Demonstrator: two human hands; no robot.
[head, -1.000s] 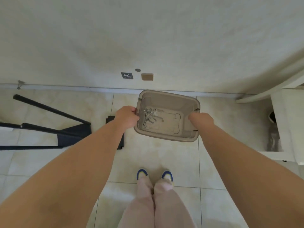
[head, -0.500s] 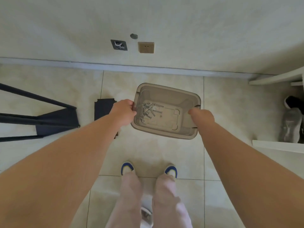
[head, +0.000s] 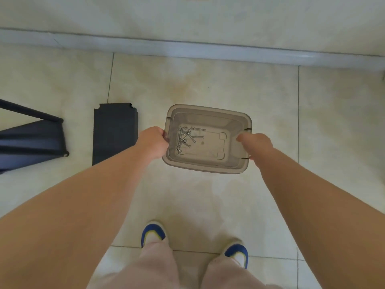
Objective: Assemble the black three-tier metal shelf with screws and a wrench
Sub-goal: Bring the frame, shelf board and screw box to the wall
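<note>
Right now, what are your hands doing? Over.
Left hand and right hand grip the bin by its ends. Screws piled inside, left end. Black shelf panel on floor, left. Nothing in the way.

Head camera looks steeply down at the floor (head: 208, 205) from standing height.

Black shelf frame (head: 31, 138) cut by left edge; screws (head: 186, 137) too small to count.

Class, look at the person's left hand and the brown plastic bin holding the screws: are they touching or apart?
Touching. The head view shows the left hand curled over the left rim of the brown plastic bin, fingers wrapped on its edge, with no gap between them.
</note>
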